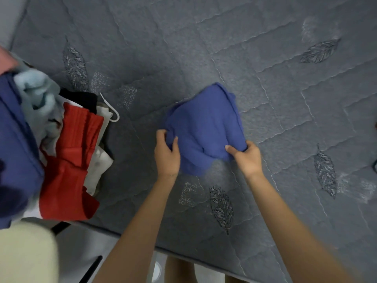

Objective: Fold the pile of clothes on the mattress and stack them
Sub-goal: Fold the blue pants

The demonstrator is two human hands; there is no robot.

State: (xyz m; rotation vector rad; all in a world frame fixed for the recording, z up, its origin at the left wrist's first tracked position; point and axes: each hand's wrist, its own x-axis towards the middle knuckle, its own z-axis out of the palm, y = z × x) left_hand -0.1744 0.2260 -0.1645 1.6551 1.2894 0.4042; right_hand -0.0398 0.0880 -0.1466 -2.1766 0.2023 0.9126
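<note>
A blue garment, bunched and partly folded, is held over the middle of the grey quilted mattress. My left hand grips its near left edge, thumb on top. My right hand pinches its near right corner. At the left edge lies the pile of clothes: a red piece on top, a dark blue one, a pale blue one, plus black and white pieces.
The mattress's near edge runs across the bottom, with floor and my legs below it. A cream object fills the bottom left corner. A white drawstring sticks out of the pile.
</note>
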